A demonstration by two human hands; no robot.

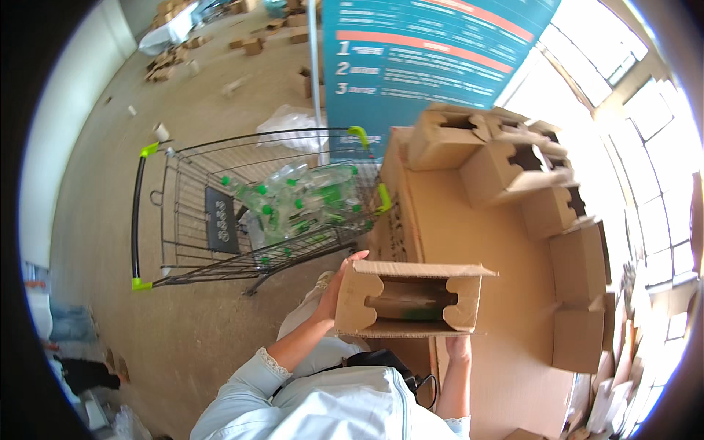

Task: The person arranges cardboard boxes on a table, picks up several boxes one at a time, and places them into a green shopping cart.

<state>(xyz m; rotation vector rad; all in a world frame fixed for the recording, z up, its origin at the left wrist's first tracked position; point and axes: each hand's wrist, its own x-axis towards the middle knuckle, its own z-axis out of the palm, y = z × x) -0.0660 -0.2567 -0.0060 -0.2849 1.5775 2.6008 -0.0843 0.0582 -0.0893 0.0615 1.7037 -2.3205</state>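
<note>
Right before me I hold a small open cardboard box (411, 269) between both hands. My left hand (333, 295) grips its left side, with fingertips showing at the far left corner. Under the near right edge, my right hand (459, 347) supports the box; most of its fingers are hidden. The notched end flaps fold inward, and something partly green shows in the shadowed inside, too dim to name. To the left of the box stands a shopping cart (192, 274) holding several clear plastic bottles (323, 187) with green caps.
On the large cardboard-covered surface (484, 242) at the right stand several open boxes (579, 257) along the far and right edges. Behind the cart rises a blue-green printed banner (425, 70) on a pole. Loose cartons (253, 46) and a white plastic bag (290, 125) lie on the floor.
</note>
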